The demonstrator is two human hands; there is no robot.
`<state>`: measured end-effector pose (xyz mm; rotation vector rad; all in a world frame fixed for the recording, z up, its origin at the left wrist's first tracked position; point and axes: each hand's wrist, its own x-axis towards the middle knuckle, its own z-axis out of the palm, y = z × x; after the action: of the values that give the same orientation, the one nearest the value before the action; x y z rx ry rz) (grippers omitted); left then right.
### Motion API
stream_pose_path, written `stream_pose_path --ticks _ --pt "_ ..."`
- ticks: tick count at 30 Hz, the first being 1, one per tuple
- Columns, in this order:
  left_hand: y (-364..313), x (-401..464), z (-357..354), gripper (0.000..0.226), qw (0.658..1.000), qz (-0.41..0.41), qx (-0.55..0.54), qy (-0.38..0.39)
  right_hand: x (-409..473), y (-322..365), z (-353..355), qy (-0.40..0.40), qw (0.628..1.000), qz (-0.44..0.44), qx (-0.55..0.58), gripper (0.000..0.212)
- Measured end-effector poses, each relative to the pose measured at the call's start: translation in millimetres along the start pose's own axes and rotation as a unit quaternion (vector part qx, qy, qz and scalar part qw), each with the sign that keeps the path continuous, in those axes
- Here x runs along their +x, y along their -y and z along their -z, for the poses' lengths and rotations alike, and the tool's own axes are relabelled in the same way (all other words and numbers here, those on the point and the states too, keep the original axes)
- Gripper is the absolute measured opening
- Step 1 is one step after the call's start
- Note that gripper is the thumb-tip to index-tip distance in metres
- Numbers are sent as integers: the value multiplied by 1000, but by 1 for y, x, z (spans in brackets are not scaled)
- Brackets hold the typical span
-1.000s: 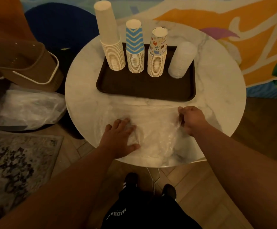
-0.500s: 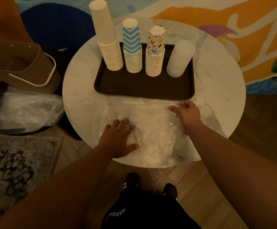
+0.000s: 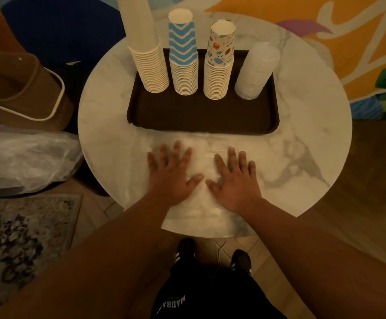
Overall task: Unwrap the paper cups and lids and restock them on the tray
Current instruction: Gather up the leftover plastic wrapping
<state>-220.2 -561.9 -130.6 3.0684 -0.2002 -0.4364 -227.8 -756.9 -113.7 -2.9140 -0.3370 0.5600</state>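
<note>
Both forearms reach forward from the bottom corners of the view and draw in toward each other. The left hand (image 3: 169,174) lies palm down, fingers straight and slightly spread, thumb angled inward toward the other hand. The right hand (image 3: 234,179) lies just beside it, also palm down with fingers straight and fanned, thumb pointing inward. The two thumb tips sit close together without touching. Both wrists are level and flat, neither hand curling round anything.
</note>
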Motion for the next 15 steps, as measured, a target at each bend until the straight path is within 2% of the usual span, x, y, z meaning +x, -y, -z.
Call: stream_pose_path --ticks 4,7,10,11,13,15 --pt "53 -12 -1 85 999 41 -8 -13 -2 -13 -9 4 999 -16 -45 86" --pt "74 -18 4 86 995 99 -21 8 -2 -15 -5 7 998 -35 -59 92" --pt "65 -18 15 81 992 121 -13 -18 2 -8 6 -59 997 -20 -39 85" --pt "56 -14 19 77 995 90 -14 -47 6 -4 9 -84 996 -3 -15 83" --pt "29 -1 26 71 995 -29 -44 -85 18 8 12 -100 994 36 34 77" --pt "0 17 27 62 987 -129 -62 -77 31 15 8 -90 994 41 47 67"
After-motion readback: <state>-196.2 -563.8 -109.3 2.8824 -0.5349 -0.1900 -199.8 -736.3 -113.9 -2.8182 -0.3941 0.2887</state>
